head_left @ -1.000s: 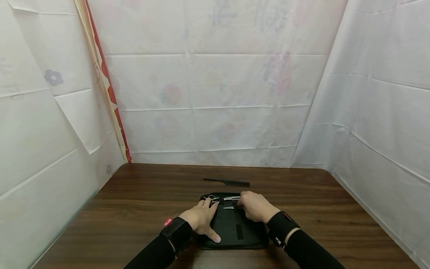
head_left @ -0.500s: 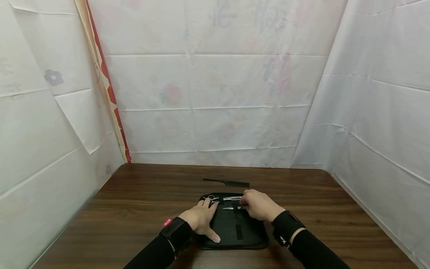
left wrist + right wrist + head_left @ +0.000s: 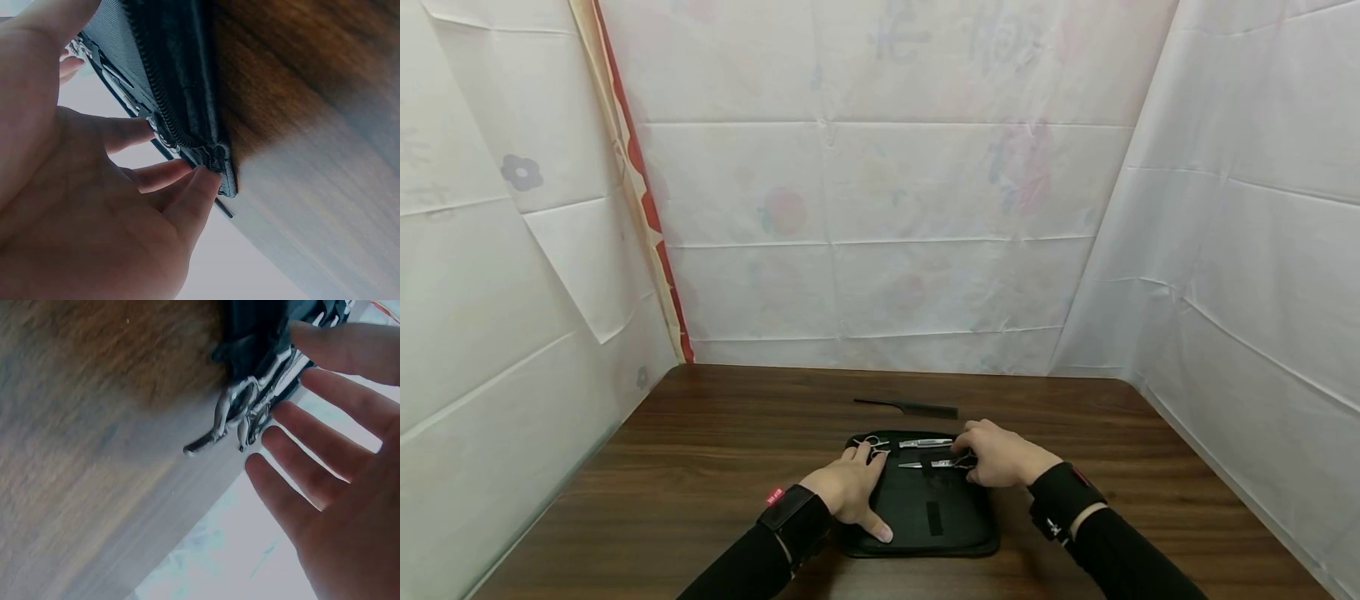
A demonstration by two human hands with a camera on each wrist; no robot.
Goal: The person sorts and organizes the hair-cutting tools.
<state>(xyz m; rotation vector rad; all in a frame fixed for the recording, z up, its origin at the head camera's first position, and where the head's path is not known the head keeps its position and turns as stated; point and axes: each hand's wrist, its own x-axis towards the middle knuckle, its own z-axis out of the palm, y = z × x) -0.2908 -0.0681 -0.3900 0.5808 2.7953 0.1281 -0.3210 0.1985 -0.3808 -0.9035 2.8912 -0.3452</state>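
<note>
A black zip case (image 3: 955, 517) lies unfolded on the table, with two pairs of metal scissors inside. The upper scissors (image 3: 925, 443) have their finger rings at the left; the lower scissors (image 3: 942, 463) point left, and a strap crosses them. My left hand (image 3: 846, 487) rests spread on the case's left side, fingertips by the upper scissors' rings, thumb lower on the lining. In the left wrist view its fingertips touch the zipped edge (image 3: 165, 100). My right hand (image 3: 1000, 454) is at the lower scissors' handles (image 3: 240, 403), its fingers extended and apart; contact is unclear.
A black comb (image 3: 928, 410) with a thin tail lies just behind the case. The brown wooden table (image 3: 715, 450) extends to both sides. White patterned sheets (image 3: 880, 283) enclose its back and sides.
My right hand has moved right along the lower scissors, uncovering their handles and more of the upper scissors. My left hand has stayed in place on the case.
</note>
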